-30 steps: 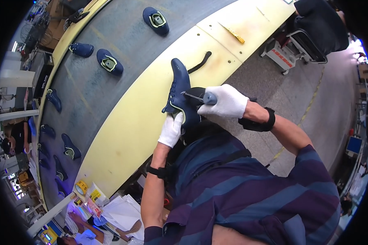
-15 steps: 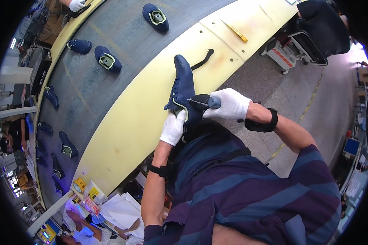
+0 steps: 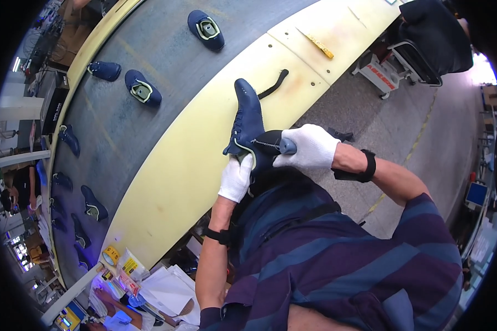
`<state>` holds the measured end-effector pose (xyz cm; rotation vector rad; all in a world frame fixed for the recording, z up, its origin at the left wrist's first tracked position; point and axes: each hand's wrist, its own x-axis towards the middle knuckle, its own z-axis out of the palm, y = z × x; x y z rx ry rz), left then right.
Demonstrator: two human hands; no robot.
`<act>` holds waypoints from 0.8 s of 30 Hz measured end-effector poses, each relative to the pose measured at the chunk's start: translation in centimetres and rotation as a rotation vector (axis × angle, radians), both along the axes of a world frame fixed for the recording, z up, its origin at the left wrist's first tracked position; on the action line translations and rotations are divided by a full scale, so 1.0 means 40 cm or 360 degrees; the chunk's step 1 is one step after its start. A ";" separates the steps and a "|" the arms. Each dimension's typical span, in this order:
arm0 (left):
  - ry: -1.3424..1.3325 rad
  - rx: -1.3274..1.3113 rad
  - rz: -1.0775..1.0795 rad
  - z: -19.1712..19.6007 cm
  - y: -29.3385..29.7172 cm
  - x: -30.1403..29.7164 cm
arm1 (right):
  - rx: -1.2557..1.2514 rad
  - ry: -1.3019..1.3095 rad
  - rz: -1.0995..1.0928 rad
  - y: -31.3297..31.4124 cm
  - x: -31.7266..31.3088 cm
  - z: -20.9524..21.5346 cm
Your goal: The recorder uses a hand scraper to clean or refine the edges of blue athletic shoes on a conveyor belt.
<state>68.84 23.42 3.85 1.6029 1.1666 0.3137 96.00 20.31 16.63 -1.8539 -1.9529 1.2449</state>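
A navy blue lace-up shoe point(image 3: 247, 118) with a pale green collar lining stands toe-away over the near edge of the yellow table. My white-gloved left hand point(image 3: 237, 177) grips it at the opening, fingertips by the collar. At the heel side, my white-gloved right hand point(image 3: 310, 147) is closed round a tool with a grey-blue handle point(image 3: 287, 146). A dark shape and a thin zigzag line lie between this handle and the shoe; what they belong to is unclear. A black curved strip point(image 3: 275, 85) lies on the table just beyond the shoe.
Beyond the curved yellow table point(image 3: 165, 187) runs a grey conveyor belt point(image 3: 165, 33) with several navy shoes, including one pair-like shoe point(image 3: 143, 88). A yellow cutter knife point(image 3: 319, 44) lies at the far right. Papers point(image 3: 168, 292) and a yellow tape roll point(image 3: 110, 255) sit lower left; a chair point(image 3: 417, 63) stands right.
The shoes on the belt have shifted slightly toward the lower left. My hands keep their holds, with only a small shift of the right hand. The gloved co-worker hand at the far left has drawn away.
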 end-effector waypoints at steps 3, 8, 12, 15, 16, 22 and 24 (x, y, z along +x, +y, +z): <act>-0.0056 0.0040 0.0007 0.004 0.001 0.001 | 0.0064 0.0047 -0.0076 0.004 -0.007 -0.002; 0.0089 0.0114 -0.0075 0.009 0.009 0.000 | 0.0041 0.0070 -0.0144 0.048 -0.022 0.005; 0.0161 0.0190 -0.0098 0.010 0.005 0.003 | 0.0103 0.0093 -0.0192 0.082 -0.032 0.004; 0.0185 0.0260 -0.0144 0.010 0.001 0.001 | 0.0068 0.0168 -0.0254 0.108 -0.038 0.025; 0.0186 0.0260 -0.0142 0.008 0.001 -0.003 | 0.0068 0.0169 -0.0252 0.114 -0.037 0.024; 0.0169 0.0577 -0.0347 -0.010 -0.008 -0.008 | -0.0037 0.0176 -0.0276 0.130 -0.027 0.015; 0.0200 0.0572 -0.0314 -0.003 -0.013 0.000 | 0.0030 0.0198 -0.0329 0.118 -0.017 -0.008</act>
